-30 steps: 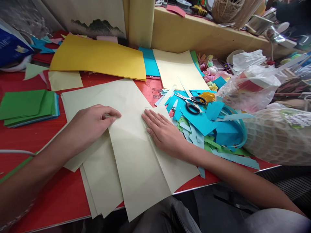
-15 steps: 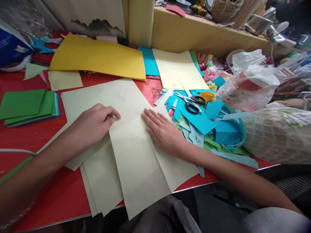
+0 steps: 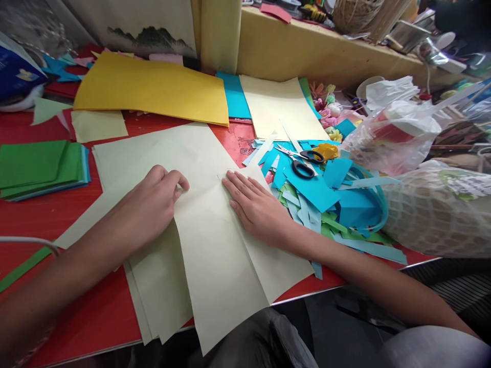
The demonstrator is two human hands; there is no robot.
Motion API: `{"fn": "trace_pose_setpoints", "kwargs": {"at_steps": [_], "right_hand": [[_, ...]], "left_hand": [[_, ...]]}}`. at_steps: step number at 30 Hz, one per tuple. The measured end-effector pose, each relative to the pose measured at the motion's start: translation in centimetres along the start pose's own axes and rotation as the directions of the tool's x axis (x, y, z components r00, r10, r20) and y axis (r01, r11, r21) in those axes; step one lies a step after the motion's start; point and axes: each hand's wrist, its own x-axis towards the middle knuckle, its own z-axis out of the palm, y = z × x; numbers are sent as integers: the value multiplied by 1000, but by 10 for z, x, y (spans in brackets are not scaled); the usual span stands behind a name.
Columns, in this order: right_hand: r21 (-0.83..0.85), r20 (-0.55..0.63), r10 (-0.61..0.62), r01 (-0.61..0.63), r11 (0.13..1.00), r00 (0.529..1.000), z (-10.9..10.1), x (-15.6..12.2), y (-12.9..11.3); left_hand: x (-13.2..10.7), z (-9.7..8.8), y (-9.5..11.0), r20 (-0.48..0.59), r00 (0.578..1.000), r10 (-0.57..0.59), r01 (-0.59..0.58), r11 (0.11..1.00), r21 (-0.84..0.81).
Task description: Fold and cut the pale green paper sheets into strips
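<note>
My left hand (image 3: 163, 191) is closed, its thumb and forefinger pinching the left edge of a pale cream sheet of paper (image 3: 218, 266). That edge bows up slightly below the fingers, and the sheet's lower end hangs past the table's front edge. Flat on the paper's right side lies my right hand (image 3: 255, 204), fingers stretched out and close together. More cream sheets (image 3: 157, 286) lie fanned out underneath, partly hidden by my left forearm. Black-handled scissors (image 3: 303, 162) rest on paper scraps to the right of my right hand.
Blue and green paper scraps (image 3: 307, 191) crowd the right side, beside a net-wrapped bundle (image 3: 437, 214). A yellow paper stack (image 3: 153, 89) and a cream stack (image 3: 280, 107) lie at the back. Green folded paper (image 3: 38, 166) sits left on the red table (image 3: 95, 317).
My left hand has shifted very slightly, and the sheet's left edge is bowed up a little more, its lower corner moving down. The right hand stays in place.
</note>
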Motion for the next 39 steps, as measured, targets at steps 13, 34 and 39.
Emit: {"fn": "trace_pose_setpoints", "kwargs": {"at_steps": [13, 34, 39], "right_hand": [[-11, 1, -3, 3, 1000, 1000, 0, 0, 1], [-15, -10, 4, -5, 1000, 1000, -1, 0, -2], [-36, -12, 18, -18, 999, 1000, -1, 0, -3]], "left_hand": [[-3, 3, 0, -10, 1000, 25, -25, 998, 64], [-6, 40, 8, -60, 801, 596, -543, 764, 347], [-14, 44, 16, -42, 851, 524, -479, 804, 352]]}}
